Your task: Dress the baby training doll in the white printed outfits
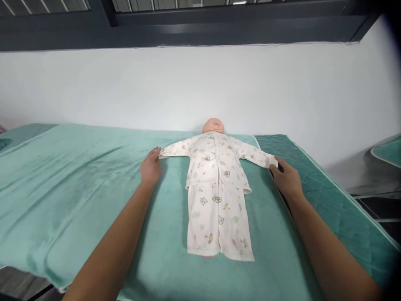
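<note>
A baby doll (pixel 213 125) lies on its back, its head toward the wall. It wears a white printed long-sleeved top (pixel 216 161) and matching trousers (pixel 217 221); a bit of its foot shows below one trouser leg. My left hand (pixel 151 167) pinches the cuff of the left-side sleeve (pixel 177 148). On the other side, my right hand (pixel 286 177) grips the end of the right-side sleeve (pixel 257 156). Both sleeves are stretched outward from the body. The doll's own hands are hidden inside the cuffs or behind my fingers.
A light green blanket (pixel 78 179) covers most of the bed, over a darker green quilted pad (pixel 328 200) at the right. A white wall (pixel 188 88) stands behind, below a dark metal frame (pixel 219 27). Another green padded edge (pixel 388 151) juts in at far right.
</note>
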Tool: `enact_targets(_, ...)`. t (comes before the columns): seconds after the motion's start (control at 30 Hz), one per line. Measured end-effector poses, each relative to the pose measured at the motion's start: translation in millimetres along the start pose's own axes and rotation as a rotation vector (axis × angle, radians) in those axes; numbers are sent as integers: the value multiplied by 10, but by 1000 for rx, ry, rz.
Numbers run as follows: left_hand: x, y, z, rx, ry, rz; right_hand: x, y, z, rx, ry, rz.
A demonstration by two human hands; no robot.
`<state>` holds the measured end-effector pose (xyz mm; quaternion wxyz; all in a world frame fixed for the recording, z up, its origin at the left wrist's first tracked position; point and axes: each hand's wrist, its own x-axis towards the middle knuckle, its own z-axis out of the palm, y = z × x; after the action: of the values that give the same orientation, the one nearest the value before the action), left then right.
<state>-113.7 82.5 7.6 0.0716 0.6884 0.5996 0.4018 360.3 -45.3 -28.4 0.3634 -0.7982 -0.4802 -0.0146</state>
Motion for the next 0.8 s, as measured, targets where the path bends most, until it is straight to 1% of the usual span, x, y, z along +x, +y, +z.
enact_targets(0.07,-2,-16,-8,-38,38,-24,-4,6,3,-4,13,-20)
enact_targets(0.13,-9,-13,-20,-35,76,-67,-8,12,14,-29,58,-26)
enact_targets(0.23,-21,19,-39,-91,126,-157,-6,9,31,-43,86,-19)
enact_targets(0.3,-25,42,-49,-178,96,-217,1,-7,36,-44,54,-4)
enact_targets(0.37,-24,53,-54,-225,39,-237,7,-26,34,-52,7,17)
enact_targets(0.43,-19,47,-51,-213,23,-228,11,-37,32,-51,-33,33)
enact_targets(0.5,-11,24,-41,-187,29,-218,17,-32,32,-34,-46,39)
enact_targets(0.63,13,-55,-4,-184,14,-156,80,4,40,48,9,-11)
enact_targets(0.73,36,-128,32,-237,45,-90,168,27,42,163,61,-65)
enact_targets(0.8,49,-165,50,-256,64,-62,212,38,43,228,76,-76)
